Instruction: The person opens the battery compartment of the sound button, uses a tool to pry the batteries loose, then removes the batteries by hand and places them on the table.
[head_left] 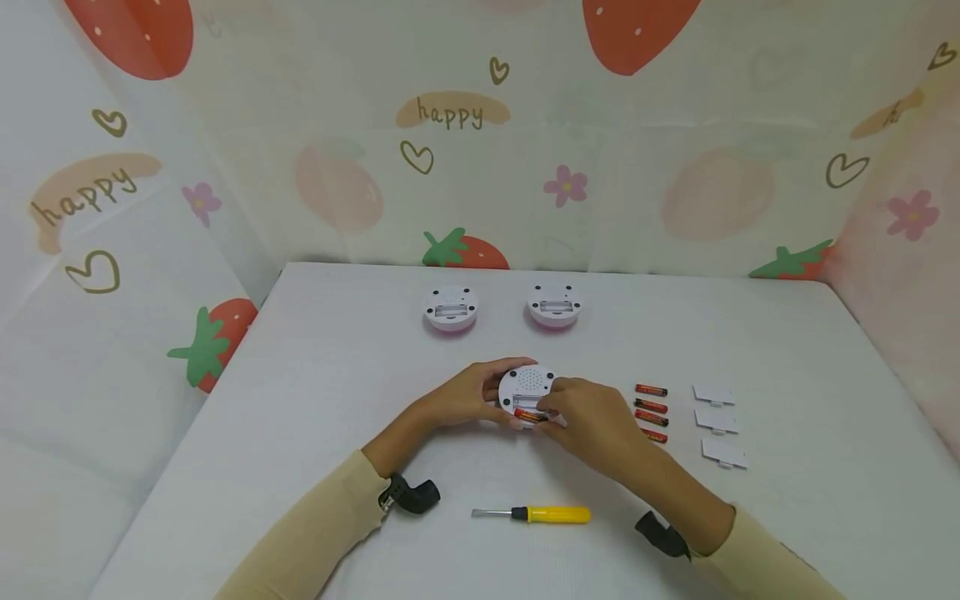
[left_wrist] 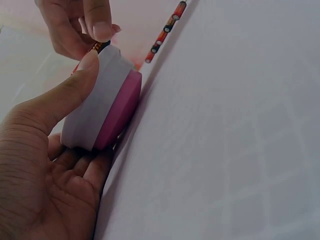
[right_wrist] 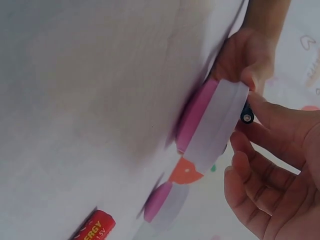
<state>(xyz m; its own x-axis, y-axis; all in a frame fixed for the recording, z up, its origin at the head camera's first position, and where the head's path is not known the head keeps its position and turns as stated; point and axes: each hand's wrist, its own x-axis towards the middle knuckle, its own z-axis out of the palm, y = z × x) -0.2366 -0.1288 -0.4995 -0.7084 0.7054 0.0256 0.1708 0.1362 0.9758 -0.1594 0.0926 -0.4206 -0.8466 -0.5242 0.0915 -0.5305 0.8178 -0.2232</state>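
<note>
My left hand grips a round white device with a pink lower half, thumb on the near side and fingers round the far side. The device's underside, with speaker holes and a battery compartment, faces up. A red and black battery lies over the near edge of that compartment. My right hand pinches this battery near its right end between thumb and index finger. In the right wrist view, the battery's end shows between those two digits while the other fingers curl loosely.
Two similar round devices, one on the left and one on the right, stand behind with compartments uncovered. Several batteries lie right of my right hand, beside three white covers. A yellow-handled screwdriver lies in front.
</note>
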